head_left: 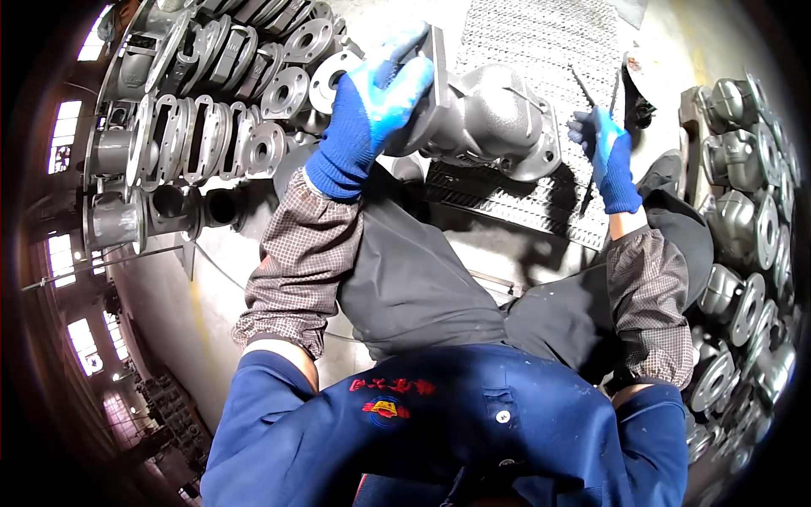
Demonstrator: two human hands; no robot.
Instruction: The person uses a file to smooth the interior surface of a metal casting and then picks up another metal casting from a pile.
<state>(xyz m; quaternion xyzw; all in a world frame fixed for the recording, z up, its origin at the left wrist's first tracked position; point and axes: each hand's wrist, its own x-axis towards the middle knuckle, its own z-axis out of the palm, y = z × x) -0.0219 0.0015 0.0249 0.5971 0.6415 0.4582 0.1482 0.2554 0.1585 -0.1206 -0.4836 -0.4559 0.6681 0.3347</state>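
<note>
A grey cast-metal valve body [498,110] with flanged ends lies on its side in front of me. My left hand [380,93], in a blue glove, grips the upright flange [435,80] at its left end, fingers over the edge. To the right of the valve body, apart from its right flange [541,152], is my right hand [606,144], also blue-gloved. Its fingers point left and look spread, with the fingertips in shadow. Thin dark rod-like shapes show above and below this hand; I cannot tell whether it touches them.
A textured metal plate [541,38] lies beneath the valve body. Several flanged castings [203,139] stand in rows at the left. More valve bodies [739,220] are stacked along the right. A black object [638,106] sits beyond my right hand. My knees flank the work area.
</note>
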